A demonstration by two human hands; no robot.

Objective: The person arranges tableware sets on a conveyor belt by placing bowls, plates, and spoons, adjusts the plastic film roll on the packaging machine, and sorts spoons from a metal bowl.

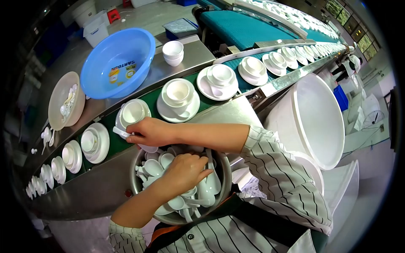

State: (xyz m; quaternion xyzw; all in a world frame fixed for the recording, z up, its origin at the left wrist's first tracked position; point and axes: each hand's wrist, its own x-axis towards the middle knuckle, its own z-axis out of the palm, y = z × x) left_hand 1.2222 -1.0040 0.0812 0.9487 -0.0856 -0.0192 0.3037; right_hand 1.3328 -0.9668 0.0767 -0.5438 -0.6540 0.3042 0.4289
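My right hand (148, 131) reaches across to the left, closed on a white spoon (121, 133) beside a cup and plate set (133, 112) on the green conveyor (147, 96). Below it, my left hand (188, 172) is in a round metal pot (138, 185) heaped with white spoons (153, 168). Its fingers are curled down among the spoons and partly hidden; what they grip is unclear. My forearms cross over the pot and conveyor edge. Another cup set (177, 93) sits just right of the one at my right hand.
More cup sets line the conveyor both ways. Beyond it stand a blue basin (126, 86), a beige bowl with spoons (58, 110) and stacked white cups (173, 50). A large white bin (291, 122) is at right. A person (351, 65) stands far right.
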